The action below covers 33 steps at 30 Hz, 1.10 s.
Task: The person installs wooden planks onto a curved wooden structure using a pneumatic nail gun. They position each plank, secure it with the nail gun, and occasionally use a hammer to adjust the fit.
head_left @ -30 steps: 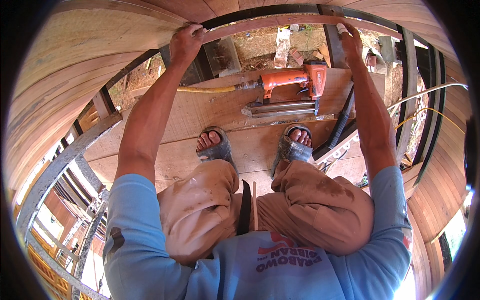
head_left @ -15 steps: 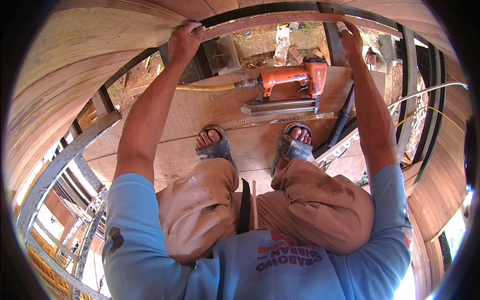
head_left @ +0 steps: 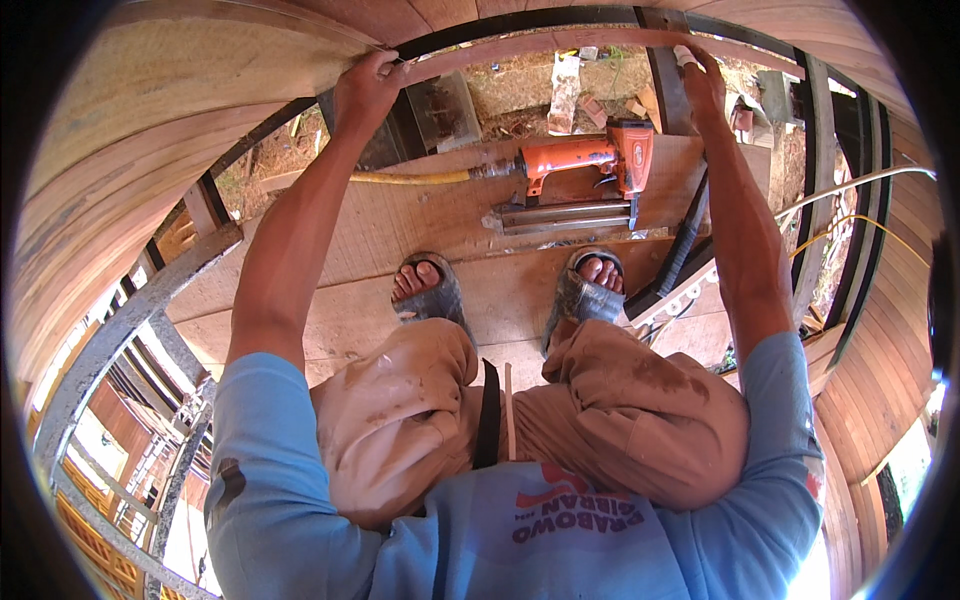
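Note:
A long thin wooden plank (head_left: pixel 540 45) runs crosswise at the far side, against a dark metal frame. My left hand (head_left: pixel 367 85) grips it near the end of the wall boards, fingers curled over its edge. Farther right my right hand (head_left: pixel 703 78), with a white wrap on one finger, is closed on the same plank. Between my forearms an orange nail gun (head_left: pixel 585 162) lies on its side on the board platform (head_left: pixel 380 235). A yellow air hose (head_left: pixel 415 177) is joined to its handle.
My sandalled feet stand on the platform below the nail gun. A black tube (head_left: pixel 683 240) leans at the right. Grey metal scaffolding (head_left: pixel 140 290) rises at left. Wooden cladding (head_left: pixel 110 160) curves along both sides. Through the frame, scrap wood (head_left: pixel 564 95) lies on the ground.
My left hand has shifted slightly down and left along the plank, its fingers rearranged. The right hand stays nearly in place, and the nail gun has not moved.

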### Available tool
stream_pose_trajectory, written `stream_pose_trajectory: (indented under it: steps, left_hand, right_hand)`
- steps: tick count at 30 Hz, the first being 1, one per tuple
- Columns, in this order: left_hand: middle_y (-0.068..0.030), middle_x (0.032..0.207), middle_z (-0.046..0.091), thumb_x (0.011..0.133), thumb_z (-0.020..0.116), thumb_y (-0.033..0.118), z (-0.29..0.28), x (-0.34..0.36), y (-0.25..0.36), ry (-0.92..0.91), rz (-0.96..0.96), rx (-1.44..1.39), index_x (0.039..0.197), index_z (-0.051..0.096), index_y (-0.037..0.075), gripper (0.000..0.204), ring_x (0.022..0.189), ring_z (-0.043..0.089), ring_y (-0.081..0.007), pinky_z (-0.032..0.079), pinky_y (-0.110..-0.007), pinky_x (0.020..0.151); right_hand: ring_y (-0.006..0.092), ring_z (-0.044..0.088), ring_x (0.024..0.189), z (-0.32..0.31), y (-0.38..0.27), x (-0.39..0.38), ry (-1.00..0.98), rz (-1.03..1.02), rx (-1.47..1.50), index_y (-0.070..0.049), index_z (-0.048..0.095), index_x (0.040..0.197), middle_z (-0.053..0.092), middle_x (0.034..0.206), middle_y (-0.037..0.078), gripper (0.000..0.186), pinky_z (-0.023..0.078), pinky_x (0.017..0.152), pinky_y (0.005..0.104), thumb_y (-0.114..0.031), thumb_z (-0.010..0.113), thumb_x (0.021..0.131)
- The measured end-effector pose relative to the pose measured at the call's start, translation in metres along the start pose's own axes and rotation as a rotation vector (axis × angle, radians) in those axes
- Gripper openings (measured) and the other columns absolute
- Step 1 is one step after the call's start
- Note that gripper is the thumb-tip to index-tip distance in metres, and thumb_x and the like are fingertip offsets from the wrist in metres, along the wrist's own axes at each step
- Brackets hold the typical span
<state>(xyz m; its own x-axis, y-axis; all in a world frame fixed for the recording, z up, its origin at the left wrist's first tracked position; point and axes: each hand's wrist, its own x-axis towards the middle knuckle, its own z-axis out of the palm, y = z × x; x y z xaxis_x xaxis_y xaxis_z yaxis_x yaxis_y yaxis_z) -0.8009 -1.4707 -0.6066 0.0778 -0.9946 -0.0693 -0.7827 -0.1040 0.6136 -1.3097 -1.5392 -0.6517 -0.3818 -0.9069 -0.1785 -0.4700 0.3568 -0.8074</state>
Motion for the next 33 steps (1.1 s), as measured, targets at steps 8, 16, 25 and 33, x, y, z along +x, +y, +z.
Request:
stream_pose_trajectory:
  steps: [8, 16, 25, 33]
  left_hand:
    - [-0.0187, 0.109, 0.067, 0.082, 0.079, 0.025, -0.02, -0.029, -0.027, 0.104, 0.308, 0.264, 0.114, 0.068, 0.004, 0.04, 0.104, 0.063, -0.038, 0.05, -0.046, 0.091]
    - [-0.018, 0.113, 0.066, 0.082, 0.078, 0.02, -0.019, -0.028, -0.044, 0.051, 0.268, 0.296, 0.114, 0.067, 0.004, 0.038, 0.107, 0.061, -0.0377, 0.048, -0.046, 0.095]
    - [-0.0182, 0.113, 0.065, 0.084, 0.076, 0.019, -0.018, -0.029, -0.051, 0.05, 0.326, 0.259, 0.117, 0.066, 0.003, 0.037, 0.108, 0.06, -0.0382, 0.048, -0.046, 0.095]
    - [-0.0181, 0.114, 0.065, 0.086, 0.075, 0.02, -0.019, -0.031, -0.048, 0.057, 0.298, 0.226, 0.118, 0.065, 0.003, 0.038, 0.108, 0.06, -0.0378, 0.048, -0.046, 0.095]
  right_hand:
    - [0.0098, 0.057, 0.077, -0.002, -0.013, 0.0, -0.014, 0.086, 0.182, -0.011, 0.067, 0.128, 0.067, 0.092, 0.001, 0.051, 0.047, 0.068, 0.0271, -0.043, 0.073, 0.089]
    - [0.013, 0.061, 0.086, -0.007, -0.026, -0.001, 0.014, 0.224, 0.345, -0.005, 0.065, 0.129, 0.066, 0.099, 0.005, 0.05, 0.053, 0.07, 0.0284, -0.037, 0.072, 0.091]
    - [0.014, 0.061, 0.089, -0.006, -0.036, -0.006, 0.025, 0.227, 0.47, -0.004, 0.067, 0.125, 0.065, 0.103, 0.005, 0.043, 0.056, 0.069, 0.0291, -0.03, 0.073, 0.09]
    - [0.0199, 0.062, 0.104, -0.007, -0.041, -0.009, -0.042, 0.243, 0.426, -0.002, 0.056, 0.133, 0.059, 0.121, 0.01, 0.047, 0.056, 0.08, 0.0316, -0.032, 0.063, 0.098]
